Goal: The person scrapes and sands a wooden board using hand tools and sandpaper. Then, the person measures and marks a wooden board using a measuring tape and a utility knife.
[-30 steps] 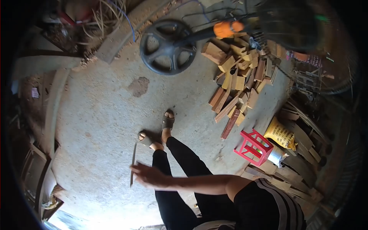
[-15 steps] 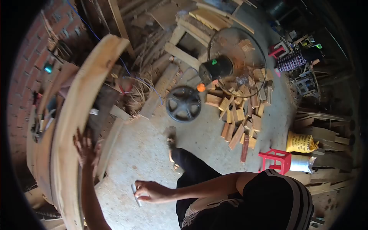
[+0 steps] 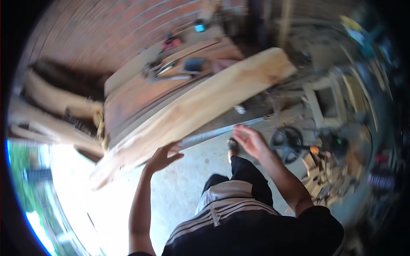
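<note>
Brick wall (image 3: 149,19) backs the workshop, where a long pale plank (image 3: 213,100) lies slantwise in front of the hands. They are apart: left hand (image 3: 161,160) at its lower edge, thumb spread; right hand (image 3: 254,143) near a narrow strip (image 3: 207,135), grip unclear. Any writing on a white patch (image 3: 240,109) is blurred.

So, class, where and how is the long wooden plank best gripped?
Probably hold the wooden plank along its near long edge, hands spread, from the person's side: it is long and lies slantwise, with the left hand and right hand on that side.
</note>
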Motion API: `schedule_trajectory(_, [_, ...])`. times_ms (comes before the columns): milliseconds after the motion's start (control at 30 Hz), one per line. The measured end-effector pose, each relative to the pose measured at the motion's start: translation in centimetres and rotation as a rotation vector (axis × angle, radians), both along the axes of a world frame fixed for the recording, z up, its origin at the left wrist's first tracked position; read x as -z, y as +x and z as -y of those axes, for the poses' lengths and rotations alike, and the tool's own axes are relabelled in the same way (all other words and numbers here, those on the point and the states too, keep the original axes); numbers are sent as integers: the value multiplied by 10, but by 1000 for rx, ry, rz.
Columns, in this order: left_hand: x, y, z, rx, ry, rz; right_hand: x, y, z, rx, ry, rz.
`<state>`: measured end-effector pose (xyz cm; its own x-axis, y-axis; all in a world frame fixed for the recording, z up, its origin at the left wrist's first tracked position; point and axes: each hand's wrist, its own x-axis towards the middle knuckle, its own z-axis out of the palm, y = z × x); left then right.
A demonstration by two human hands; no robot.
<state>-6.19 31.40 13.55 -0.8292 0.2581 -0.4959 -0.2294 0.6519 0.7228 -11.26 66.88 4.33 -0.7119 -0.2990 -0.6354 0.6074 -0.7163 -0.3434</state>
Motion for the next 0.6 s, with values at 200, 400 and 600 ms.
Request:
schedule_trajectory(200, [43, 47, 80, -398, -430, -440, 4, -72, 92, -251, 23, 11])
schedule_trajectory(400, [76, 75, 129, -617, -410, -465, -8, -87, 174, -655, 245, -225])
schedule_trajectory(600, [105, 107, 194, -939, -569, -611, -21, -63, 231, -633, 1517, -1476])
